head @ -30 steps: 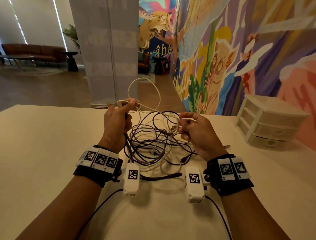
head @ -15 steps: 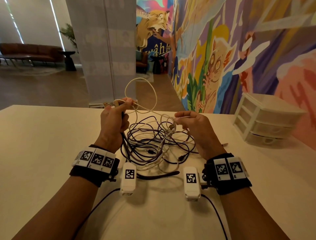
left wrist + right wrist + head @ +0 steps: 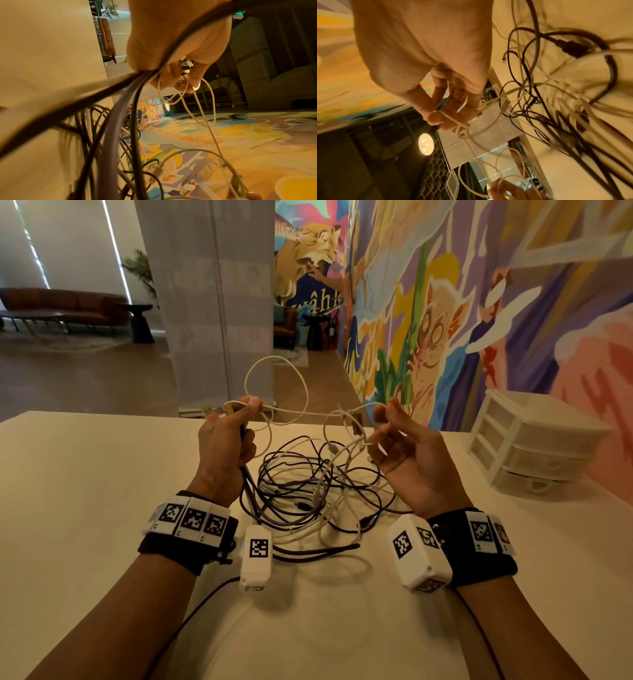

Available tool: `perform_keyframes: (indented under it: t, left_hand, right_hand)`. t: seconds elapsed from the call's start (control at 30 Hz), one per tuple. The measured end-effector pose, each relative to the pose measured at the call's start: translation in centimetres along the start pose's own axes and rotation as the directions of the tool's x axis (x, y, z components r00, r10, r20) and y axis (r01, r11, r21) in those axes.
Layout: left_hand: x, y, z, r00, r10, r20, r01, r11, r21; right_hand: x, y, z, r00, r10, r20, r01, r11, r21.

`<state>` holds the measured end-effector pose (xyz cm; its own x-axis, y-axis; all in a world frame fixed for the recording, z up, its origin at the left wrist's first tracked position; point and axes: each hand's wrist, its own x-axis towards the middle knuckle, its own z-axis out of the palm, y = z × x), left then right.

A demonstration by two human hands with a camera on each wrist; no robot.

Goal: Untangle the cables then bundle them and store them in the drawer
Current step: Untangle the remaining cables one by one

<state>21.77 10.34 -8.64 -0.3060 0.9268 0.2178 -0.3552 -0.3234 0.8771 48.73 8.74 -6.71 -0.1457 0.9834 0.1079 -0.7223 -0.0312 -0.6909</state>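
Observation:
A tangle of dark and white cables (image 3: 318, 487) lies on the cream table (image 3: 85, 474) between my hands. My left hand (image 3: 239, 416) is raised over the tangle's left side. It grips several dark cables in its fist and pinches white cable ends (image 3: 186, 65) at the top. A white cable (image 3: 308, 413) loops up above that hand, then runs taut across to my right hand (image 3: 380, 426). The right hand is turned palm up and pinches the white cable (image 3: 452, 120) between thumb and fingers beside a small knot. The white drawer unit (image 3: 534, 446) stands shut at the far right.
A painted mural wall runs along the right behind the drawer unit. The table's far edge lies just beyond my hands, with a pillar (image 3: 212, 302) and lounge floor past it. Black wrist-camera leads (image 3: 191, 611) trail over the near table.
My right hand has turned palm up, risen and moved right, drawing a white strand out of the tangle. The left hand has kept its grip and lifted slightly.

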Motion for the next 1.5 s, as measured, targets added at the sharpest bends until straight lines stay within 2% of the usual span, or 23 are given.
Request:
perform_keyframes:
  t: [0.1,0.17,0.23,0.3,0.5,0.57,0.63,0.7,0.73,0.8,0.87,0.93,1.0,1.07,1.13,1.2,1.3,1.43,1.5]
  left_hand:
    - [-0.2,0.0,0.2,0.999,0.016,0.037,-0.017,0.999,0.045]
    - [-0.4,0.1,0.4,0.989,0.004,0.146,-0.017,0.996,0.083]
    - [-0.8,0.1,0.8,0.952,-0.049,0.301,-0.003,0.986,0.169]
    - [-1.5,0.1,1.4,0.909,-0.107,0.402,-0.015,0.957,0.29]
    - [-2.9,0.1,2.8,0.84,-0.244,0.485,-0.03,0.871,0.49]
    - [-2.9,0.1,2.9,0.817,-0.271,0.51,-0.043,0.852,0.522]
    - [-3.2,0.1,3.1,0.801,-0.274,0.532,-0.101,0.814,0.572]
    - [-3.3,-0.2,3.4,0.81,-0.239,0.536,-0.196,0.75,0.631]
    - [-3.4,-0.3,3.5,0.823,-0.215,0.526,-0.216,0.739,0.639]
    - [-3.2,-0.2,3.2,0.879,-0.164,0.448,-0.148,0.8,0.582]
    - [-2.4,-0.1,2.2,0.942,-0.127,0.311,-0.033,0.887,0.461]
    - [-1.8,0.0,1.5,0.971,-0.105,0.214,0.012,0.918,0.397]
    - [-1.7,-0.1,1.4,0.98,-0.077,0.186,-0.006,0.912,0.41]
    - [-1.9,-0.2,1.8,0.979,-0.073,0.19,-0.01,0.915,0.403]
    - [-2.0,-0.4,2.2,0.977,-0.08,0.197,0.002,0.928,0.372]
    - [-2.0,-0.5,2.1,0.979,-0.082,0.188,0.008,0.932,0.363]
    - [-2.0,-0.6,2.1,0.985,-0.065,0.161,0.002,0.931,0.365]
    - [-2.2,-0.8,2.5,0.988,0.016,0.152,-0.078,0.909,0.41]
    - [-2.3,-0.8,2.7,0.984,0.029,0.175,-0.104,0.893,0.437]
  right_hand:
    - [0.4,0.0,-0.3,0.998,0.066,0.006,-0.065,0.991,-0.117]
    - [0.5,0.3,-0.3,0.996,0.087,-0.028,-0.091,0.973,-0.214]
    - [0.4,0.6,-0.2,0.997,0.055,-0.053,-0.068,0.96,-0.272]
    - [0.3,0.8,-0.1,0.999,0.017,-0.047,-0.03,0.959,-0.282]
    - [0.4,0.6,0.2,0.998,0.038,-0.045,-0.044,0.989,-0.142]
    - [0.2,0.6,0.0,0.995,0.099,-0.022,-0.1,0.994,-0.036]
    - [-0.1,0.8,0.1,0.981,0.182,0.072,-0.189,0.975,0.117]
    - [-0.1,1.0,0.3,0.972,0.202,0.12,-0.222,0.957,0.184]
    - [-0.1,1.0,0.4,0.977,0.183,0.111,-0.198,0.968,0.156]
    - [-0.2,0.7,0.7,0.989,0.11,0.099,-0.115,0.993,0.039]
    - [-0.4,0.2,0.7,0.992,0.072,0.106,-0.064,0.995,-0.075]
    - [-0.4,-0.1,0.5,0.992,0.094,0.083,-0.076,0.977,-0.198]
    - [-0.4,0.1,0.7,0.986,0.159,0.049,-0.141,0.953,-0.268]
    - [-0.4,0.4,0.9,0.981,0.186,0.055,-0.172,0.965,-0.195]
    - [-0.3,0.6,0.8,0.992,0.116,0.056,-0.103,0.976,-0.191]
    - [-0.3,0.9,0.7,0.994,0.082,0.067,-0.06,0.958,-0.279]
    - [-0.5,1.0,0.8,0.975,0.184,0.121,-0.138,0.939,-0.316]
    - [-0.5,0.5,0.9,0.953,0.261,0.157,-0.245,0.963,-0.112]
    - [-0.5,0.5,0.9,0.969,0.203,0.144,-0.198,0.979,-0.047]
